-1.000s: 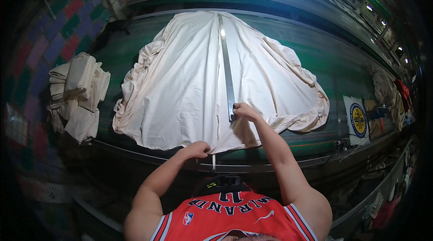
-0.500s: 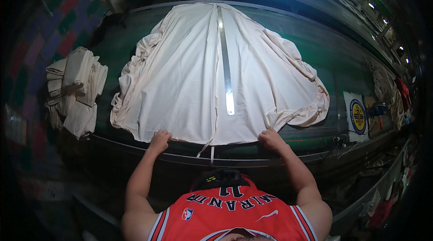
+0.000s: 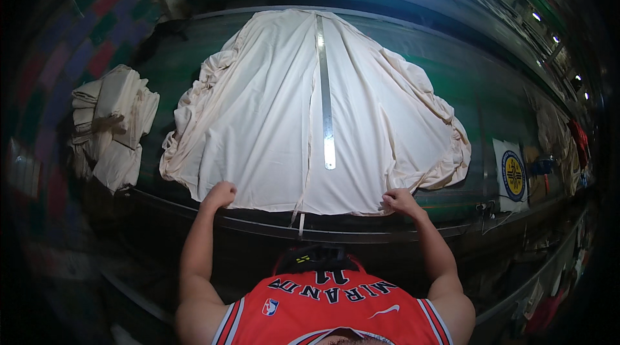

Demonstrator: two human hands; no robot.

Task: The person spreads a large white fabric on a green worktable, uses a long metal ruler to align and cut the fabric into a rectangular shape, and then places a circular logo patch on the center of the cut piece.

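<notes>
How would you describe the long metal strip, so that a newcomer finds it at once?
On the green table, find the wide, wrinkled cream cloth. Slightly right of its middle, the metal strip runs from near the far edge toward the near one, stopping short of it. Unlike the soft folds beside it, it is straight, flat and shiny grey.

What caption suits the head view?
Left hand and right hand at the near edge of pale cloth, metal ruler on top.
</notes>
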